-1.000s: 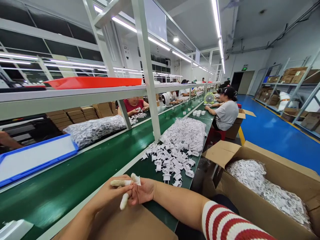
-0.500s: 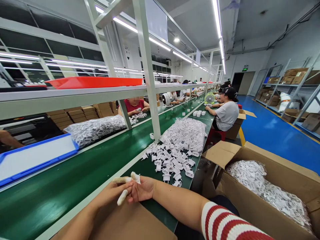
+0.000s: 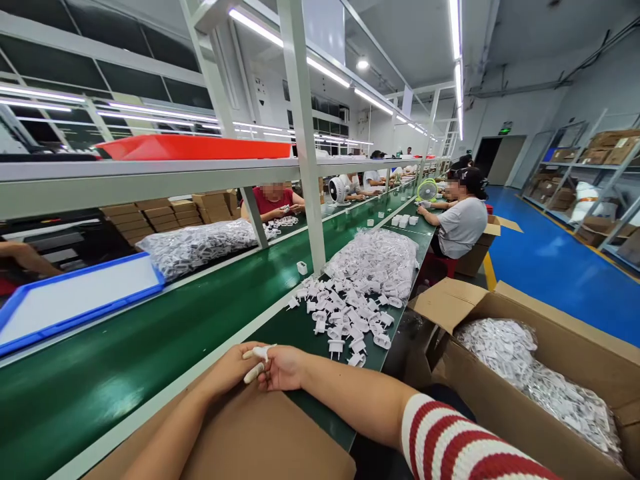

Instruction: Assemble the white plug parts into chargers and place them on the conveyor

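Note:
My left hand and my right hand meet above the near edge of the green bench, over a brown cardboard box. Pale coverings like finger cots wrap some of the fingertips. Both hands are closed, fingers pressed against each other. Anything small between them is hidden, and I cannot tell which covered finger belongs to which hand. Just beyond my right hand lies a loose heap of white plug housings with pins. Behind the heap, a clear plastic bag is full of similar white parts.
A green conveyor belt runs along the left, with one white piece on it. A metal post rises beside the heap. An open carton of bagged parts stands right. A blue-rimmed tray lies across the belt. Co-workers sit farther along.
My hands have drawn closer together, and the covered fingertips that stuck out are now folded in between them. The camera view has shifted slightly; the heap looks the same.

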Demonstrator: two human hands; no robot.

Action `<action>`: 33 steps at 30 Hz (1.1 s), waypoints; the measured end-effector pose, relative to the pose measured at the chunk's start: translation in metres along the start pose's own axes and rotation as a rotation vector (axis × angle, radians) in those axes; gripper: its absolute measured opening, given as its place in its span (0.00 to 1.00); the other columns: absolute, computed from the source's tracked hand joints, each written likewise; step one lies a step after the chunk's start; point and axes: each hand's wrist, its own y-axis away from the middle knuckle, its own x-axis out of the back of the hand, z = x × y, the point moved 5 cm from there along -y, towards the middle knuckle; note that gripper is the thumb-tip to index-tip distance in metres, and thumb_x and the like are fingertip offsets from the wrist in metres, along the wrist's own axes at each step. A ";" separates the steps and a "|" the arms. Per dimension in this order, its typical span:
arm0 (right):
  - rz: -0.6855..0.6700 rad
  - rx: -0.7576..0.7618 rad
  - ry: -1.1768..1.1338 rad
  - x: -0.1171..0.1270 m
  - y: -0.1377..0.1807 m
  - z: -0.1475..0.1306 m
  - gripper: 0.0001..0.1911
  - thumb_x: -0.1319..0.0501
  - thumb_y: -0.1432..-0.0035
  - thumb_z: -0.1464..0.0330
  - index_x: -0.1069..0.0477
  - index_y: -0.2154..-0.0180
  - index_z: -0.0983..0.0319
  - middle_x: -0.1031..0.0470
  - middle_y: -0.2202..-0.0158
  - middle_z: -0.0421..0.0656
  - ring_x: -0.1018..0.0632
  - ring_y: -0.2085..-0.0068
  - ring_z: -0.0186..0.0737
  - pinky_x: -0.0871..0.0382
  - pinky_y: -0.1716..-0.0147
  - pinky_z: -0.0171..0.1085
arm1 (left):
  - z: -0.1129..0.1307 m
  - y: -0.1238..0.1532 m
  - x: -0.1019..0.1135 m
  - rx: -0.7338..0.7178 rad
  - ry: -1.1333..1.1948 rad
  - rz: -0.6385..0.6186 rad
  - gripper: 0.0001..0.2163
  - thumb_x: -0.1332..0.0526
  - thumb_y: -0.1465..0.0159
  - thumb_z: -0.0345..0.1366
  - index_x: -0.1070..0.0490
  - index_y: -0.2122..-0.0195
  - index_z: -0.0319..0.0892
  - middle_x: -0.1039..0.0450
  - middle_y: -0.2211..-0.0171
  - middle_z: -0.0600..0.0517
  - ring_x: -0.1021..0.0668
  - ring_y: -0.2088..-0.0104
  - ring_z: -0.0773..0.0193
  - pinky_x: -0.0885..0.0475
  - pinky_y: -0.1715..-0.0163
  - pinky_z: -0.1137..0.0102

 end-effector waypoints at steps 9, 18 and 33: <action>0.004 -0.006 -0.003 -0.002 0.002 -0.001 0.15 0.54 0.30 0.75 0.30 0.61 0.62 0.25 0.77 0.39 0.32 0.80 0.31 0.36 0.72 0.30 | -0.006 -0.002 -0.001 0.035 0.070 -0.035 0.21 0.34 0.52 0.43 0.22 0.59 0.39 0.21 0.73 0.51 0.23 0.74 0.59 0.32 0.73 0.70; 0.048 0.019 -0.017 -0.002 0.006 -0.002 0.07 0.46 0.36 0.74 0.30 0.59 0.61 0.26 0.77 0.39 0.32 0.78 0.33 0.36 0.70 0.32 | 0.005 0.003 -0.003 0.014 0.076 -0.045 0.22 0.31 0.49 0.48 0.21 0.59 0.38 0.19 0.70 0.48 0.20 0.71 0.56 0.29 0.69 0.68; 0.152 0.070 0.067 -0.009 0.019 -0.011 0.06 0.47 0.27 0.69 0.32 0.58 0.60 0.25 0.75 0.38 0.35 0.79 0.31 0.39 0.73 0.29 | 0.018 -0.001 0.007 -0.104 0.012 0.030 0.17 0.34 0.53 0.44 0.16 0.65 0.41 0.16 0.68 0.48 0.18 0.63 0.50 0.28 0.67 0.70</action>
